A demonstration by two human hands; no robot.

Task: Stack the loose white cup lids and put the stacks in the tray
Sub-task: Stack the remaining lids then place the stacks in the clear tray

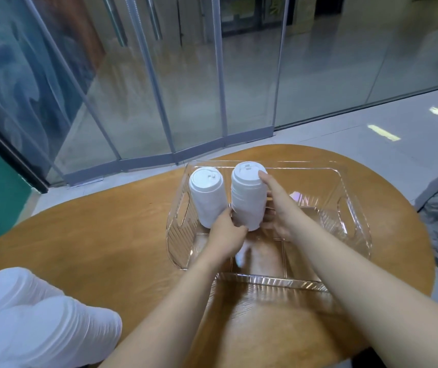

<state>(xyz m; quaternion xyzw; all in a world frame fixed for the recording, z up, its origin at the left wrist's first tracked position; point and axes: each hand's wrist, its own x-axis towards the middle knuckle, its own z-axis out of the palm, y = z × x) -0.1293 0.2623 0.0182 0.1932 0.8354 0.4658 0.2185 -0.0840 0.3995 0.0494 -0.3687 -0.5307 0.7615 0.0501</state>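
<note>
Both hands, left (224,233) and right (279,205), grip lid stack (247,200) inside clear tray (356,235); no legible writing.

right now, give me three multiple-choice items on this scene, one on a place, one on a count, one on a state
1. Where is the stack both hands hold?
A. inside the tray
B. on the floor
C. on the table's near left

2. How many lid stacks are upright in the tray?
A. one
B. two
C. four

3. What is the left hand doing?
A. lying flat on the table
B. gripping the held stack's base
C. lifting the tray

Answers:
1 A: the held stack stands within the clear tray.
2 B: it and the left stack are the only two.
3 B: the left hand grips low, the right hand steadies the side.
</note>
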